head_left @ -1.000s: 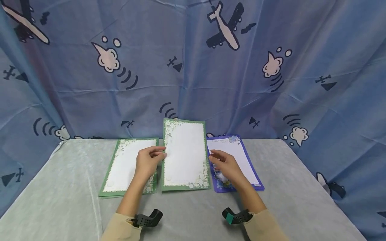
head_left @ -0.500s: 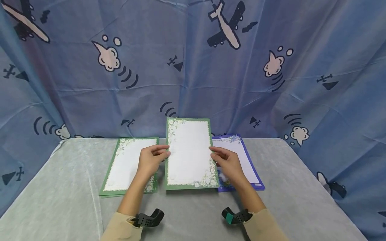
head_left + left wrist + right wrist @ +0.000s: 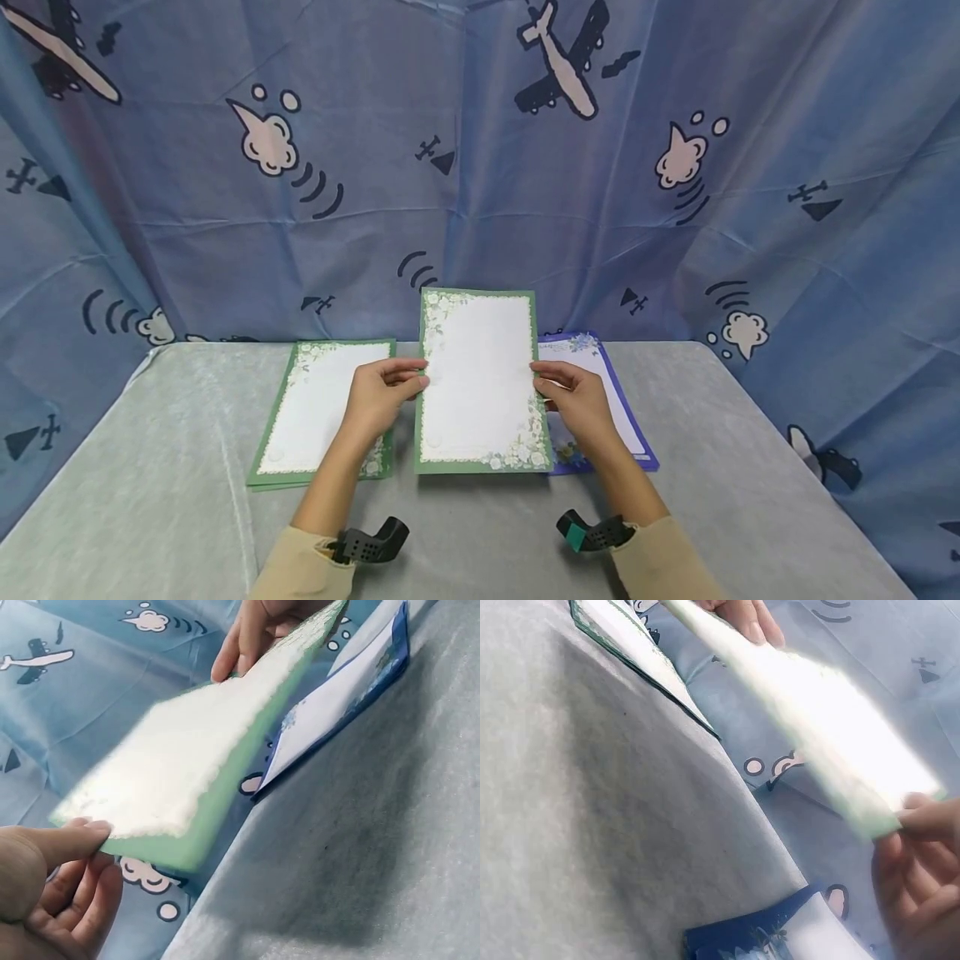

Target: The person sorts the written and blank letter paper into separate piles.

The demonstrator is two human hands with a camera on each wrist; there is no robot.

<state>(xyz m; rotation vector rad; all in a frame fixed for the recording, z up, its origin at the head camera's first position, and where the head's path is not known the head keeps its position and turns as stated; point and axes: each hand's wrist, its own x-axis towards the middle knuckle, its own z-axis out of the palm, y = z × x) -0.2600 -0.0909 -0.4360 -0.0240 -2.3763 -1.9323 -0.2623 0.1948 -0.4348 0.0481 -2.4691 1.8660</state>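
A white sheet of paper with a green floral border (image 3: 480, 383) is held up above the table between my two hands. My left hand (image 3: 377, 396) pinches its left edge between thumb and fingers, and my right hand (image 3: 581, 402) pinches the right edge. In the left wrist view the thumb lies on top of the sheet (image 3: 169, 761) with fingers beneath. On the left lie green-bordered sheets (image 3: 315, 417), slightly offset, partly behind my left forearm. Purple-blue bordered paper (image 3: 618, 408) lies to the right, partly covered by the raised sheet and my right hand.
A grey cloth covers the table (image 3: 187, 433). Behind its far edge hangs a blue curtain (image 3: 360, 167) printed with airplanes and clouds. Each wrist wears a black strap mount, the left mount (image 3: 371, 542) and the right mount (image 3: 596, 533), below the beige sleeves.
The green-bordered sheet has moved right and slightly up, now overlapping more of the purple paper. My right hand, which was apart from it, has taken hold of its right edge.
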